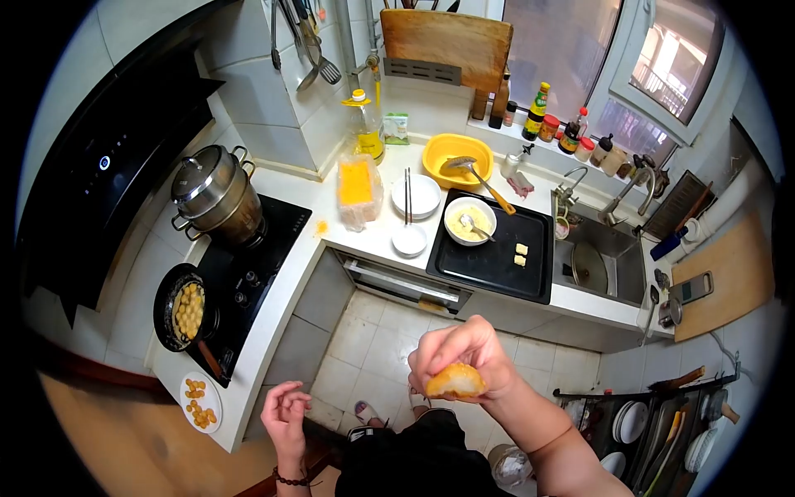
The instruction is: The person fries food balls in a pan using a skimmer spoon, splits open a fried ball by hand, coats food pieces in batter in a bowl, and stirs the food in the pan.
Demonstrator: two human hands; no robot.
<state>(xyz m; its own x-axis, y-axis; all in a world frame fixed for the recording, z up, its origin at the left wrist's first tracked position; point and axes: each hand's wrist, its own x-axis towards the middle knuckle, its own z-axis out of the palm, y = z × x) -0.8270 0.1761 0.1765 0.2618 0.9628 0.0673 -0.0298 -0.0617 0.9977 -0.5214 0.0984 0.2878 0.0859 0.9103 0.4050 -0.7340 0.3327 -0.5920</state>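
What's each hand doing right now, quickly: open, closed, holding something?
Left hand: loosely open, fingers curled, nothing visible in it.
Right hand: closed, holding a golden-crusted food piece with its pale inside showing.

Bright, with black-edged fisheye distortion

One camera does all the looking here, worn on the head of the person (406,460) and pitched forward and well down, so their own feet (364,412) show near the bottom edge. The right hand (461,358) is close to the lens, the left hand (286,410) lower and off to the left; the counter (288,286) lies farther out. The view is very wide, rounded off in black, bending from the range hood (108,157) at left, past the window (555,50), to the sink (621,236) at right.
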